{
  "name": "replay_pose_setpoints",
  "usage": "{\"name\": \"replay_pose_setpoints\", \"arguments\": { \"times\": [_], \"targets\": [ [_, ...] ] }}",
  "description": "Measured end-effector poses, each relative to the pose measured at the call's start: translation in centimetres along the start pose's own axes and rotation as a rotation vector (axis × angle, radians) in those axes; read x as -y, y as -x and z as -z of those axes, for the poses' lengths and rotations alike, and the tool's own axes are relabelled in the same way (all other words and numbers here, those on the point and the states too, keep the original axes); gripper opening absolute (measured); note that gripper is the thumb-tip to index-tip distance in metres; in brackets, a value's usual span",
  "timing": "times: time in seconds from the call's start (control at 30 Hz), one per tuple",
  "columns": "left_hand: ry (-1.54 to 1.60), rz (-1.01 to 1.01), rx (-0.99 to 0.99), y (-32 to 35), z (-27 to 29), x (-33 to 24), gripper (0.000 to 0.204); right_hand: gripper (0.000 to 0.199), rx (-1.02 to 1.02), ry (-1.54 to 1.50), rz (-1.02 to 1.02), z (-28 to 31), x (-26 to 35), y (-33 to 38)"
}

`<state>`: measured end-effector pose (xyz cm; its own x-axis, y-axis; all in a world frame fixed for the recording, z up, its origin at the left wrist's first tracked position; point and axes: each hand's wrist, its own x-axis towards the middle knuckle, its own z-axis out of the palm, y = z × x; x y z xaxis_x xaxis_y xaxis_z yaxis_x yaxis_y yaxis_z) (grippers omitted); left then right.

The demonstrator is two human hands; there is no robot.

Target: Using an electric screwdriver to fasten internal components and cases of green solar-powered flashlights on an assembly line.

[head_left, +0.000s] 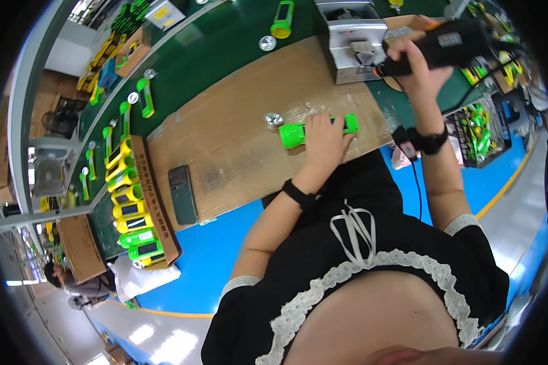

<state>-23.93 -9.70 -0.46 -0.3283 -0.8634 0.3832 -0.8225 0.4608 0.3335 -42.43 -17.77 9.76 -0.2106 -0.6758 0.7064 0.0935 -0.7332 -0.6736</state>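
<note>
My left hand (324, 146) lies over a green flashlight housing (293, 136), its fingers wrapped across the middle and pressing it to the cardboard sheet (231, 155). The wide round end points left, and the narrower end shows right of my fingers. Just beyond that wide end sit shiny silver reflector cups (273, 119). Raised at the right, my right hand (425, 76) grips a black electric screwdriver (453, 45). Its tip points left, close to the front of a grey metal screw feeder (354, 36).
At the left, a cardboard box (155, 201) borders a row of green and yellow flashlights (128, 210). A dark phone (182, 194) lies nearby. Another green housing (282, 21) stands at the back. A black crate (484, 137) of green parts is at right; a cable (419, 188) hangs beside my right forearm.
</note>
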Motion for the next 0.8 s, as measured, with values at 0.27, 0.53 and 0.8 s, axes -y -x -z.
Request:
{"name": "replay_pose_setpoints", "arguments": {
  "times": [0.27, 0.53, 0.8],
  "targets": [
    [0.185, -0.064, -0.008, -0.4, -0.1, 0.6, 0.039, 0.029, -0.155, -0.002, -0.069, -2.2, -1.6, -1.6],
    [0.270, -0.072, -0.095, 0.0, 1.7, 0.6, 0.041, 0.019, 0.053, 0.107, -0.226, -1.5, -3.2, -3.5],
    [0.260, -0.029, -0.090, 1.0, 2.1, 0.8, 0.040, 0.034, 0.229, -0.225, -0.232, -0.9, 1.0, 2.8]
  ]
}}
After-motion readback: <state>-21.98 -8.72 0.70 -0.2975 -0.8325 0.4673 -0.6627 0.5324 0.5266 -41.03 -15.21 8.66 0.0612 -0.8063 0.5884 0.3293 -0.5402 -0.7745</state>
